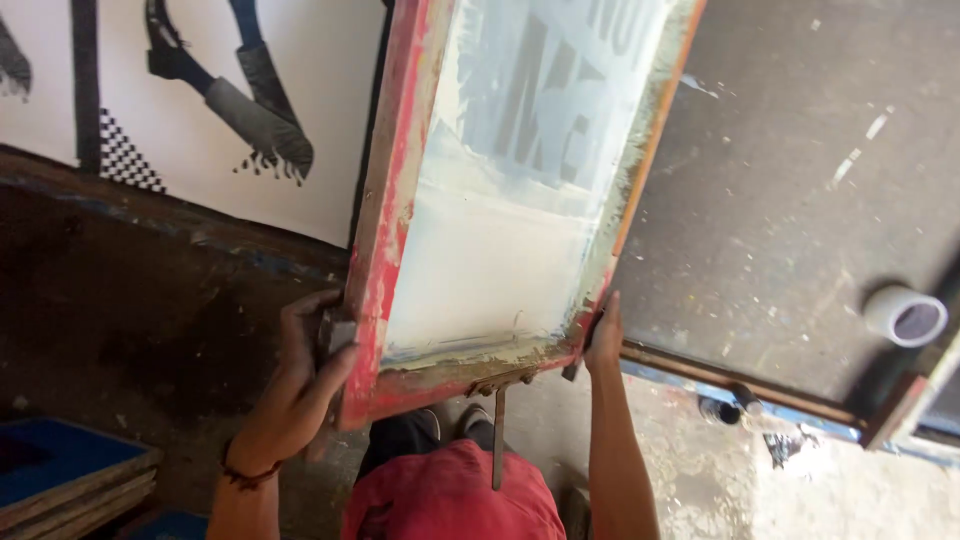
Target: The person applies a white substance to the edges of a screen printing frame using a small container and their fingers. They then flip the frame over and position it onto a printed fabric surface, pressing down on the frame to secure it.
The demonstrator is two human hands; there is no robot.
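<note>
Both hands gripped the frame (385, 250), tilted above the table (790, 220): left hand (300, 375) curled round its near-left corner, right hand (605, 340) clamped at its near-right corner.

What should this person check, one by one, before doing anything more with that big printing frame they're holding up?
1. Left hand grips the red-stained screen frame at its near left corner: ok.
2. Right hand holds the near right corner: ok.
3. Frame lifted and tilted off the table: ok.
4. White ink staying on the mesh, not dripping: cannot tell.
5. Printed sheet lying flat, left of the frame: ok.
6. Tape roll well away from the frame: ok.
</note>
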